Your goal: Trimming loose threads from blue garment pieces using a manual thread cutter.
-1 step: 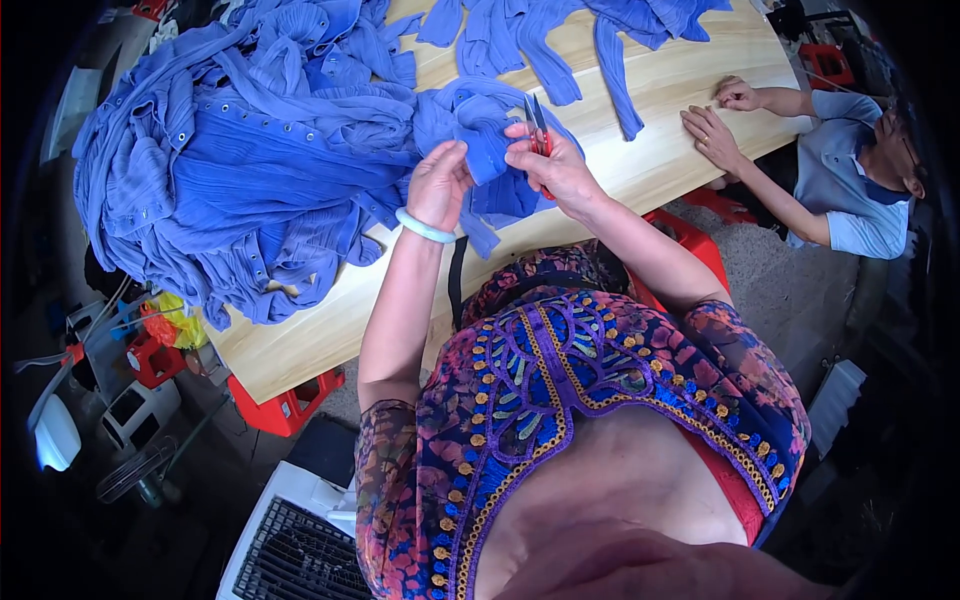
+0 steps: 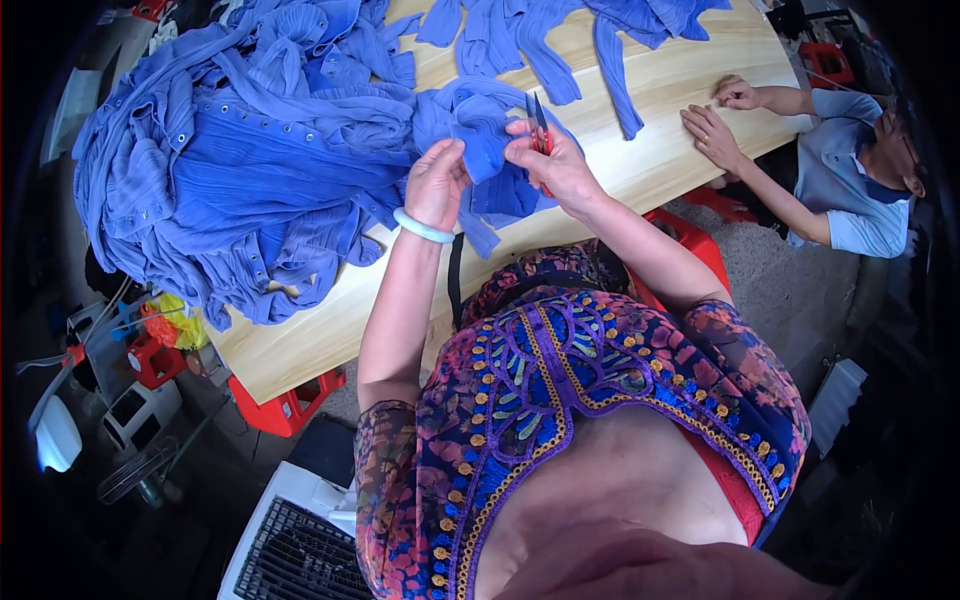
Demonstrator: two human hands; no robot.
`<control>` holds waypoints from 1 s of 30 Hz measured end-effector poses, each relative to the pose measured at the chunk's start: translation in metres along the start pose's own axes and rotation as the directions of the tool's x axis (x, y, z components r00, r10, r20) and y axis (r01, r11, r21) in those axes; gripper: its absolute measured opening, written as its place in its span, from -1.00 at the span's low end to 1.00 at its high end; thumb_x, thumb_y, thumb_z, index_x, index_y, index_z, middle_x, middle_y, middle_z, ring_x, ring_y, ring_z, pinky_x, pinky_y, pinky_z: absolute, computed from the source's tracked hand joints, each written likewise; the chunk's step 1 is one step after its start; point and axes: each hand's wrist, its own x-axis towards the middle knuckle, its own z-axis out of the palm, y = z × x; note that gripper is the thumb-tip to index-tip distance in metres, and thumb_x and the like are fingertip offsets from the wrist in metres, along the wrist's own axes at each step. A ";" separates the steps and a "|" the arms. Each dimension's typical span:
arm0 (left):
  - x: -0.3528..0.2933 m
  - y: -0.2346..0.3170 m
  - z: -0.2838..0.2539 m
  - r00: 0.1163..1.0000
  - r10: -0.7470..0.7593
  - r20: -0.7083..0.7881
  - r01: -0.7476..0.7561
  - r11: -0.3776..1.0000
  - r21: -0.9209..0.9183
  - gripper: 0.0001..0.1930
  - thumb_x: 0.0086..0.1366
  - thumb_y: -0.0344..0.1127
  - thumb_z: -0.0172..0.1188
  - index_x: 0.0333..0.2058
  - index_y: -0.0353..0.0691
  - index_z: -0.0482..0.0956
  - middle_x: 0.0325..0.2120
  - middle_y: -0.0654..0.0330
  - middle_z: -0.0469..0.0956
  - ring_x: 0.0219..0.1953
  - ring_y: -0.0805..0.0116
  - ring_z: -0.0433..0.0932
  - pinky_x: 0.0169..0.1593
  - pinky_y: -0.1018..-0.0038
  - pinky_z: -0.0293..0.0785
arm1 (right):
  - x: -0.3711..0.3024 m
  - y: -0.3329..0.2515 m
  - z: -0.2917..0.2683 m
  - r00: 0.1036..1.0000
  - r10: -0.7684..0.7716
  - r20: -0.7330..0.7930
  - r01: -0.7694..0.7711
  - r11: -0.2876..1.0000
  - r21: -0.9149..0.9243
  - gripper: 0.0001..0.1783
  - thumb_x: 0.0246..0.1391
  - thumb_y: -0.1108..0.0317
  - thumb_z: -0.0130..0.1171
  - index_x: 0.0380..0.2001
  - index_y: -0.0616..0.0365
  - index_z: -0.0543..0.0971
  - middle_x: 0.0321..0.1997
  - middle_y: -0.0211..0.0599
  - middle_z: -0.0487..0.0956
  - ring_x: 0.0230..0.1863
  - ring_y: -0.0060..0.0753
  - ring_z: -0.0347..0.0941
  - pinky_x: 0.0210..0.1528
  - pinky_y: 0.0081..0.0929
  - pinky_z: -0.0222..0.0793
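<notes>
Between my hands a blue ribbed garment is held up by its edge, just above the near side of the table. My left hand, with a pale bangle at its wrist, pinches the cloth with thumb and fingers. My right hand is closed round red-handled scissors, whose dark blades point away from me. Its thumb and fingertip come up to the cloth's right side; whether they grip the cloth too, I cannot tell. The rest of this garment lies bunched behind and below my hands.
A big heap of blue garments with metal eyelets covers the left of the wooden table. More blue garments lie along the far side. At the right a person rests both hands on the table. Red stools stand below the edge.
My hands have barely shifted. The held edge of the blue garment has turned slightly between my fingers. The other person's hands stay where they were.
</notes>
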 end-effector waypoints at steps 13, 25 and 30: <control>-0.006 0.019 0.007 0.998 0.027 -0.058 -0.016 0.984 0.177 -0.88 0.11 -0.33 0.04 -0.43 -0.24 0.45 -0.54 0.32 0.46 -0.53 0.59 0.43 -0.44 0.64 0.39 | -0.003 -0.013 -0.016 0.799 -0.417 0.434 0.590 0.399 -0.702 -0.64 -0.11 0.16 0.07 -0.26 0.12 0.36 -0.48 -0.27 0.44 -0.47 -0.29 0.40 -0.44 -0.45 0.30; -0.003 0.017 0.007 0.998 0.034 -0.056 -0.020 0.972 0.236 -0.88 0.09 -0.37 0.07 -0.42 -0.29 0.47 -0.58 0.26 0.48 -0.58 0.55 0.44 -0.51 0.66 0.36 | 0.002 -0.012 -0.018 0.759 -0.419 0.499 0.639 0.326 -0.697 -0.66 -0.11 0.12 0.06 -0.31 0.09 0.37 -0.54 -0.26 0.45 -0.51 -0.24 0.39 -0.49 -0.41 0.26; -0.004 0.019 0.008 0.999 0.018 -0.051 -0.007 0.978 0.210 -0.89 0.09 -0.38 0.06 -0.42 -0.28 0.45 -0.57 0.24 0.49 -0.57 0.54 0.46 -0.51 0.65 0.38 | 0.002 -0.014 -0.018 0.764 -0.387 0.516 0.638 0.337 -0.693 -0.68 -0.10 0.12 0.06 -0.32 0.09 0.38 -0.54 -0.27 0.45 -0.52 -0.25 0.39 -0.50 -0.42 0.26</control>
